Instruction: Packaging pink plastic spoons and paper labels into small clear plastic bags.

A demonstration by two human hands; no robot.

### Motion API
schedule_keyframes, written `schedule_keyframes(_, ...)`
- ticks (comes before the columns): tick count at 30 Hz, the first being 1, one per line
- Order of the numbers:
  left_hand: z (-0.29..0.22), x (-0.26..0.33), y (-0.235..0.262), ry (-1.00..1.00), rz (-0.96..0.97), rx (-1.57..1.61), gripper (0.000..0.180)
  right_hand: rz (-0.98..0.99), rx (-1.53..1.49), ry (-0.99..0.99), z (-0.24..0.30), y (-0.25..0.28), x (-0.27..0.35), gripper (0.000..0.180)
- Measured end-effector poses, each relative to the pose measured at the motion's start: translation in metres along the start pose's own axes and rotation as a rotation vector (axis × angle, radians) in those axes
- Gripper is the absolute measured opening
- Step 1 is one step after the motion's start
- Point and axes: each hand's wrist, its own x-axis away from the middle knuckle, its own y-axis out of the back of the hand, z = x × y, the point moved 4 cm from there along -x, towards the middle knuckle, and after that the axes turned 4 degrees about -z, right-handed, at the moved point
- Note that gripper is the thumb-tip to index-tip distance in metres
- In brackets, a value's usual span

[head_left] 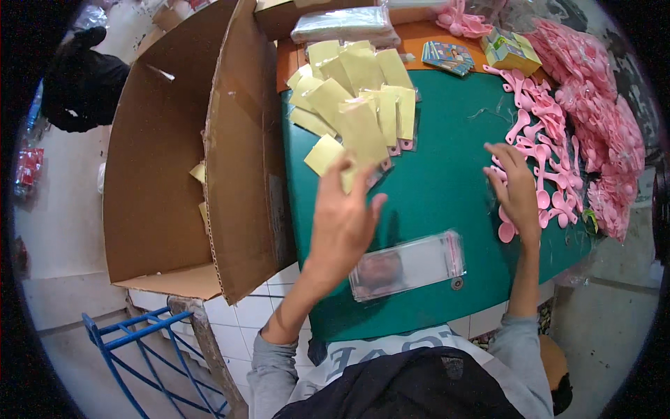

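Note:
My left hand (343,220) is over the near end of a pile of yellow cards in clear bags (363,129), its fingers spread and apparently holding nothing. Pink ends peek out of some of these packets. Over on the right, my right hand (518,192) hovers at the left edge of a heap of loose pink plastic spoons (541,157), thumb and fingers apart. Between my arms lies a stack of flat clear plastic bags (412,265) on the green tabletop (447,174). Whether my left fingertips touch the cards, I cannot tell.
A tall open cardboard box (241,160) stands against the table's left side, with yellow packets inside. At the back are more clear bags (342,26), small printed cards (448,58) and a yellow-green box (511,51). Bagged pink spoons (593,126) line the right edge. A blue metal frame (160,356) is lower left.

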Motion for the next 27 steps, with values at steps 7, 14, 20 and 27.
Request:
schedule_keyframes(7,-0.013,0.042,-0.084,-0.149,0.313,0.075,0.030,0.200,0.092,0.031,-0.042,-0.027,0.008,0.033)
schedule_keyframes(14,0.006,0.036,-0.077,-0.089,0.338,0.412,0.018,-0.082,0.093,0.097,-0.017,-0.002,0.004,0.023)
schedule_keyframes(20,0.016,0.029,-0.065,0.189,0.411,0.729,0.011,-0.296,-0.027,0.094,0.045,0.034,0.026,0.017)
schedule_keyframes(27,0.027,0.034,-0.069,0.490,0.574,0.976,0.018,0.039,-0.992,-0.462,0.028,0.002,0.058,0.011)
